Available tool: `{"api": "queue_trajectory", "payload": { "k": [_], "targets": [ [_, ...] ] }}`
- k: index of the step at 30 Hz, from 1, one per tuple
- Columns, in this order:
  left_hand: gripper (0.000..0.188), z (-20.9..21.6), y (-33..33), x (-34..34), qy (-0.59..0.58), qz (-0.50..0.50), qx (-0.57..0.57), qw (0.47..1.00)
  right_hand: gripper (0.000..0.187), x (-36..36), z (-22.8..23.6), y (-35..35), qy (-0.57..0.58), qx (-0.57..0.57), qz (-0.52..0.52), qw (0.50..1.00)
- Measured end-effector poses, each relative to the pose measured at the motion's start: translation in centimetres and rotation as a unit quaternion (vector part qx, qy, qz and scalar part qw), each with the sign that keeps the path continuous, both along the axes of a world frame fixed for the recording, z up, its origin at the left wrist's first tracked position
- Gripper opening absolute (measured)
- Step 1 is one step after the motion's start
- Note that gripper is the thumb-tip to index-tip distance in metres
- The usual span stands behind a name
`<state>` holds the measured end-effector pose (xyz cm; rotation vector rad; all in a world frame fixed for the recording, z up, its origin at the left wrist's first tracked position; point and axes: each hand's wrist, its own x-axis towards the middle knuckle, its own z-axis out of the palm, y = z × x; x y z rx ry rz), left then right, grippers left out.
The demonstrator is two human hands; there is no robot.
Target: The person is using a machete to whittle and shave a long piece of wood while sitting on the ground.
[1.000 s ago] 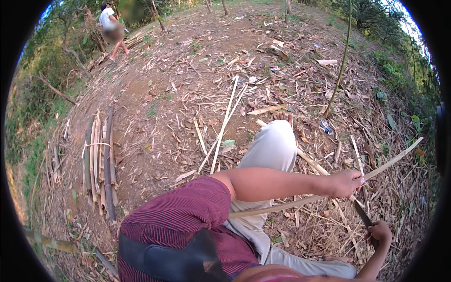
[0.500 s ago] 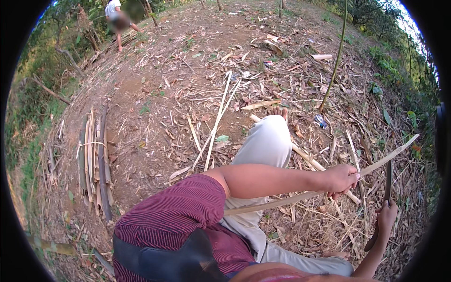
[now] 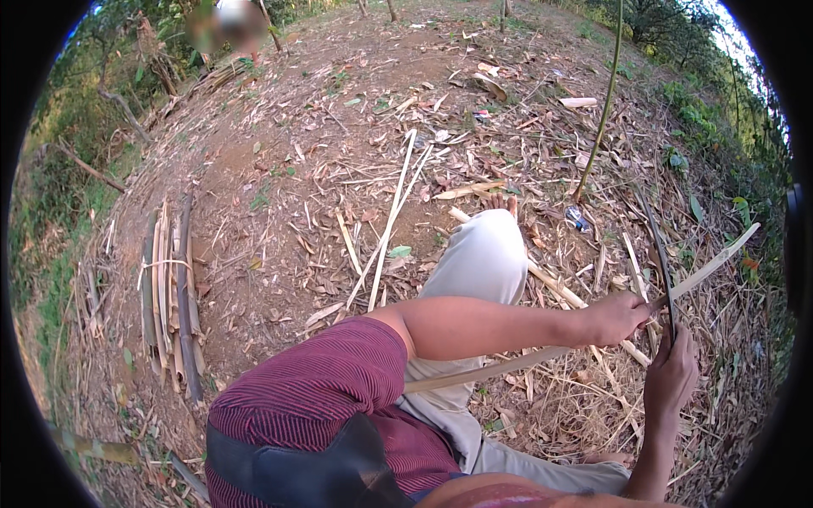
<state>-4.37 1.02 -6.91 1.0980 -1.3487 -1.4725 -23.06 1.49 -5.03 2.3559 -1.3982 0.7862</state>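
We see a long, thin, pale strip of split bamboo [image 3: 542, 360] running slantwise from the seated person's lap up toward the right, its far end raised above the littered ground. The left hand [image 3: 616, 317] reaches across the body and is closed around the strip partway along. The right hand [image 3: 671, 377] sits just below and right of it, fingers wrapped around the handle of a long, dark, narrow blade [image 3: 659, 258] that stands nearly upright and meets the strip beside the left hand. Under the arms we see a bent knee in light grey trousers [image 3: 483, 262] and a maroon striped sleeve [image 3: 313, 389]. Beyond lies bare brown earth strewn with dry leaves and pale bamboo slivers [image 3: 391, 216]. To the left rests a tied bundle of split bamboo lengths [image 3: 169, 296]. A thin green stem [image 3: 603, 110] rises at upper right. A blurred person [image 3: 229, 21] stands far off at the top.
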Motion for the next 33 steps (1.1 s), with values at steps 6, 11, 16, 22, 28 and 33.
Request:
{"api": "queue_trajectory", "payload": {
  "k": [6, 11, 16, 22, 28, 33],
  "targets": [
    [0.04, -0.6, 0.5, 1.3, -0.028, 0.029, 0.005, 0.999, 0.019, 1.9, 0.2, 0.8, -0.014, 0.04, 0.023, 0.999],
    [0.034, -0.2, 0.2, -0.6, -0.063, 0.07, -0.028, 0.995, 0.017, 1.1, -1.2, 1.1, -0.029, 0.077, 0.039, 0.996],
    [0.027, 1.0, 0.9, 1.4, 0.018, -0.002, 0.019, 1.0, 0.017, 1.7, -0.2, 0.4, 0.059, 0.02, 0.073, 0.995],
    [0.023, 1.8, 2.4, 0.9, 0.061, -0.022, 0.065, 0.996, 0.01, -0.3, 0.0, -0.8, 0.085, -0.085, 0.09, 0.989],
    [0.023, 2.1, 2.5, 0.5, 0.064, -0.036, 0.044, 0.996, 0.008, -2.1, 0.4, -2.1, 0.103, -0.136, 0.088, 0.981],
    [0.029, 1.8, 2.4, 1.2, 0.023, -0.026, -0.019, 0.999, 0.013, -3.5, 0.5, -5.6, 0.098, -0.127, -0.017, 0.987]
  ]
}}
